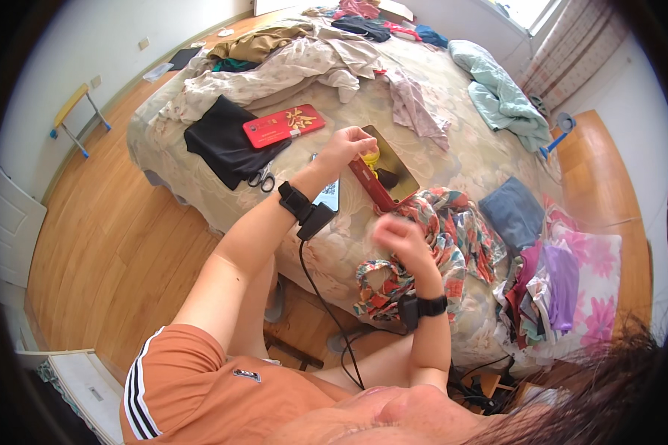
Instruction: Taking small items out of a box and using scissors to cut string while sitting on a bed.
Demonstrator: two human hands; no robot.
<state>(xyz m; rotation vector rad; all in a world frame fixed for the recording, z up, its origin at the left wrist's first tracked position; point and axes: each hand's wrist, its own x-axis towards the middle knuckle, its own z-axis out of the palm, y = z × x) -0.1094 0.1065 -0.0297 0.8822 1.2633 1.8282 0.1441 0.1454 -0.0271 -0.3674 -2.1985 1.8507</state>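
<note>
My left hand [356,146] is at the near left edge of an open red tin box [376,186], thumb and fingertips pinched together; whether something small is between them cannot be told. Inside the tin lie a yellow item [371,159] and a dark item [388,178]. Blurred, my right hand [396,236] is bent just below the tin, above patterned cloth [451,233]; what it holds, if anything, is unclear. Under my left wrist lies a phone [328,197], partly hidden. Scissors [263,179] rest by a black cloth [217,144], on which the red tin lid [284,125] partly lies.
Rumpled bedding [278,67] and clothes cover the bed's far side. At right are folded blue cloth [512,214], piled garments [540,295], a pale green quilt [495,100] and a blue lamp [559,133]. A black cable [323,300] hangs from my left wrist. A folding stool [78,114] stands at left.
</note>
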